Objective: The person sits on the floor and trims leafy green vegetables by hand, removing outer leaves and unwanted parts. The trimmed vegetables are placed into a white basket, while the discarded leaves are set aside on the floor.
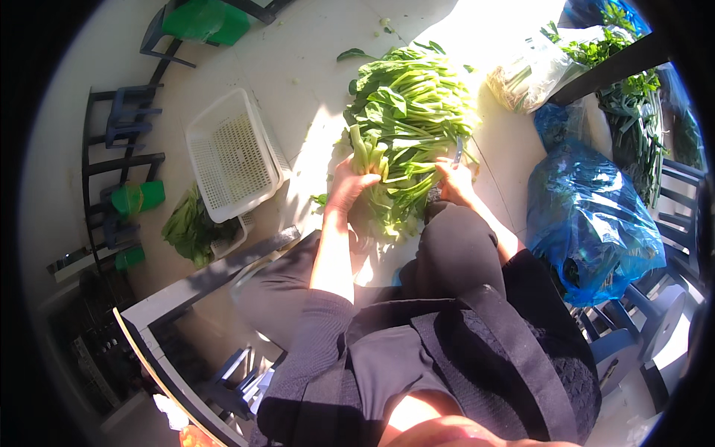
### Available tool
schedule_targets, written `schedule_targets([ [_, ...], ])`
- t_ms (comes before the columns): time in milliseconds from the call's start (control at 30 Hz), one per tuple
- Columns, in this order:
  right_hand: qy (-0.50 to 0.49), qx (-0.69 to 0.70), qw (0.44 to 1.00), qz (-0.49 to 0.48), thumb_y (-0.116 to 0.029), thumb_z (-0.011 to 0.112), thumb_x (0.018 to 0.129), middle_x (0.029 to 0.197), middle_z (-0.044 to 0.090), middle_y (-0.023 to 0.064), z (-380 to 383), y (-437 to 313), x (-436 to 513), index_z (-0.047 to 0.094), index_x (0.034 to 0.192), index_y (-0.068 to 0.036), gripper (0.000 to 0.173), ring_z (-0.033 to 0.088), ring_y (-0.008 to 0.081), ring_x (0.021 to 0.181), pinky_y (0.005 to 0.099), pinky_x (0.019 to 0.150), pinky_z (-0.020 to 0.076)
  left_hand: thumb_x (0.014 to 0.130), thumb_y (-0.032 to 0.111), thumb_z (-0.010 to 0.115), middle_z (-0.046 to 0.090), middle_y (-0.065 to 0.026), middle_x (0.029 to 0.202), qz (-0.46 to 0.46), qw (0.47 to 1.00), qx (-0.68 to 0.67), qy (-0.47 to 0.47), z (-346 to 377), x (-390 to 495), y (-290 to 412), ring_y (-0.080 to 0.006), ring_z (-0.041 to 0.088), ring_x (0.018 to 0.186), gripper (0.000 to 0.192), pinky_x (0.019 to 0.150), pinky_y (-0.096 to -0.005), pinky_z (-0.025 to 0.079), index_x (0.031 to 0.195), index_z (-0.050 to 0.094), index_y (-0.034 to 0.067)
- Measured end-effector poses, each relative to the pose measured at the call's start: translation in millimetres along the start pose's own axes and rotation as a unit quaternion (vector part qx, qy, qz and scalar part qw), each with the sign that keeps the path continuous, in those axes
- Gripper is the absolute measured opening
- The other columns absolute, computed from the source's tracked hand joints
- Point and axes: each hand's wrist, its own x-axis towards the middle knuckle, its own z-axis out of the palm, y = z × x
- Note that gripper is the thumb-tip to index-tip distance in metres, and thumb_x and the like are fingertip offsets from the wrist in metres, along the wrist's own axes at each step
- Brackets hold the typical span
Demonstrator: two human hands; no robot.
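My left hand grips a bunch of leafy green stalks, its thick pale stems pointing up and away from me. My right hand is closed around a small knife whose metal blade points away from me; its handle is hidden in the fingers. Thin green stems lie against those fingers; I cannot tell whether they are held too. Just beyond both hands, a large heap of leafy greens lies on the tiled floor. Trimmed leaves and stems lie between my legs.
White perforated plastic baskets stand at left, beside more leafy greens. A blue plastic bag bulges at right, below bundled green onions and a clear bag of vegetables. A table edge juts in at lower left.
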Motion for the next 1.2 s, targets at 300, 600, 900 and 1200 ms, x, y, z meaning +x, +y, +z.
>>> schedule_targets([
  [300, -0.315, -0.276, 0.843, -0.339, -0.016, 0.065, 0.092, 0.076, 0.062, -0.0033, 56.3, -209.0, -139.7, 0.07, 0.106, -0.005, 0.019, 0.052, 0.0031, 0.068, 0.0215, 0.061, 0.0426, 0.069, 0.011, 0.077, 0.066, -0.0019, 0.095, 0.157, 0.986, -0.057, -0.029, 2.5, -115.7, 108.8, -0.0144, 0.062, 0.091, 0.045, 0.087, -0.0289, 0.049, 0.112, 0.066, 0.003],
  [600, -0.487, -0.24, 0.825, -0.159, -0.02, 0.07, 0.085, 0.075, 0.065, 0.0017, 108.1, -260.3, -327.9, 0.071, 0.094, -0.002, 0.02, 0.06, 0.009, 0.072, 0.024, 0.067, 0.048, 0.08, 0.014, 0.067, 0.065, -0.0069, 0.106, 0.192, 0.968, -0.141, -0.08, -18.3, -266.2, 132.7, -0.0171, 0.063, 0.097, 0.046, 0.085, -0.0315, 0.051, 0.123, 0.06, 0.001],
  [900, -0.263, -0.28, 0.908, -0.166, -0.021, 0.083, 0.077, 0.08, 0.066, 0.003, 109.8, -88.0, -328.8, 0.066, 0.112, -0.003, 0.043, 0.06, 0.009, 0.072, 0.0245, 0.067, 0.0503, 0.085, 0.004, 0.067, 0.069, -0.0107, 0.109, -0.028, 0.904, -0.423, 0.055, 18.4, -317.9, -16.8, -0.0237, 0.068, 0.098, 0.037, 0.089, -0.0369, 0.056, 0.122, 0.062, 0.003],
  [1200, -0.363, -0.116, 0.916, -0.127, -0.022, 0.088, 0.072, 0.114, 0.064, 0.0142, 102.1, -80.4, -318.5, 0.046, 0.143, -0.004, 0.084, 0.065, 0.0182, 0.093, 0.0302, 0.082, 0.0538, 0.092, 0.007, 0.065, 0.063, -0.0087, 0.122, 0.036, 0.955, -0.289, -0.051, 11.5, -329.2, 3.3, -0.0204, 0.061, 0.111, 0.043, 0.1, -0.0367, 0.047, 0.133, 0.055, 0.001],
])
